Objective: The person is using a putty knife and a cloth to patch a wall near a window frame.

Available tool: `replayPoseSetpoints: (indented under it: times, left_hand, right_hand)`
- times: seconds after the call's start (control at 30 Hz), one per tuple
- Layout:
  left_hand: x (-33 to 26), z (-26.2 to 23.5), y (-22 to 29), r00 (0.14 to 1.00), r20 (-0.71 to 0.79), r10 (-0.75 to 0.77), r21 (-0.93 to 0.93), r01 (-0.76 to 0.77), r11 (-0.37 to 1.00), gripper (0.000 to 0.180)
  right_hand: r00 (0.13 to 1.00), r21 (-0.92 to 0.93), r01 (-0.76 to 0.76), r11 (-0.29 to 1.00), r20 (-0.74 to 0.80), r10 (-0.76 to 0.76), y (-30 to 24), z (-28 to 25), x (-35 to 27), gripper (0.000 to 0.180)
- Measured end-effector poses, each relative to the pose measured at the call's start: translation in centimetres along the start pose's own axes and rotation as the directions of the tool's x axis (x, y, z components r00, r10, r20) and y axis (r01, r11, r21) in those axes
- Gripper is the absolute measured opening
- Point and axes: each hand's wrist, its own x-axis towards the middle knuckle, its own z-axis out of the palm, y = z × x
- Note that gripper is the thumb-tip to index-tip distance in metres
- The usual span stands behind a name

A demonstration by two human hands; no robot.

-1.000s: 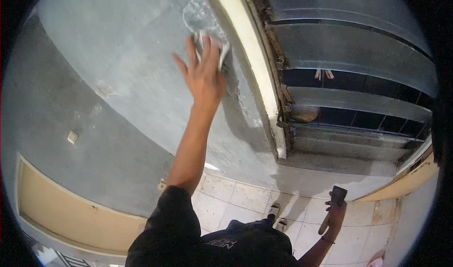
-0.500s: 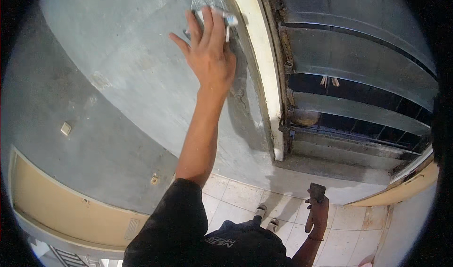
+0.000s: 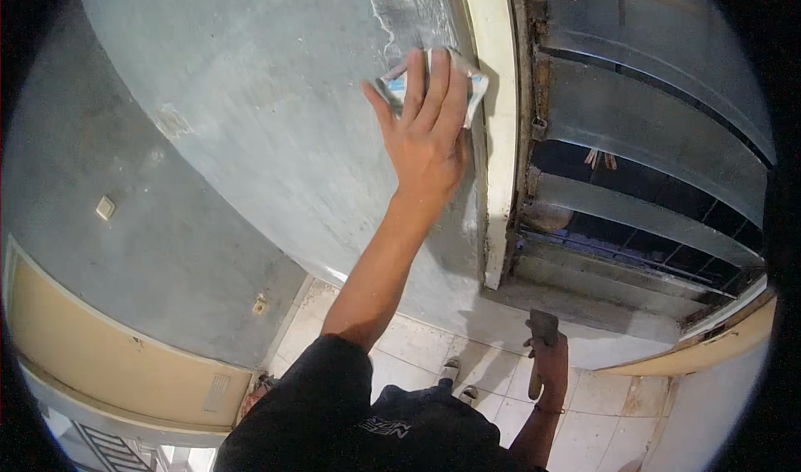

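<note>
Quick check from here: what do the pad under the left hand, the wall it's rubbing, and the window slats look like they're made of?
The pad under the left hand looks like folded sandpaper or thin sheet: creased, pale, with blue print. The wall looks like plaster or cement skim, matte grey, with a scuffed whitish patch above the pad. The window slats seem to be frosted glass or metal louvres, smooth and dull; I can't tell which.

The floor [image 3: 417, 338] is laid with pale square tiles with darker joints between them. It runs from the foot of the grey wall [image 3: 250, 138] across to the base of the window frame [image 3: 501, 138]. Two feet in sandals [image 3: 459, 380] stand on the tiles side by side, near the wall's foot. Along the right, a yellowish ledge [image 3: 717, 347] borders the tiles.
</note>
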Motion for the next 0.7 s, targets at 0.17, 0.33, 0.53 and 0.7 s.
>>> replayPoseSetpoints:
  times: [0.17,0.33,0.53,0.7]
  left_hand:
    - [5.0,-1.4,-2.1,0.999,-0.045,0.011,0.077,-0.008,0.997,0.064]
    - [0.9,-0.1,-1.3,0.998,-0.030,-0.055,-0.006,0.055,0.998,0.058]
    - [5.6,-1.7,-2.7,0.991,-0.115,0.073,-0.037,-0.077,0.996,0.062]
    - [0.0,-1.4,-1.8,1.000,0.000,-0.006,-0.080,0.006,0.997,0.059]
  right_hand:
    - [0.766,-0.301,0.624,0.721,0.052,-0.641,-13.6,3.8,-1.1,0.030]
    - [0.299,-0.657,0.731,0.186,0.063,-0.952,-27.5,3.9,-0.3,0.060]
    - [-0.090,-0.837,0.472,-0.278,0.268,-0.959,-35.6,4.3,1.5,0.062]
    - [-0.073,-0.811,0.449,-0.376,0.386,-0.920,-35.5,3.4,3.0,0.063]
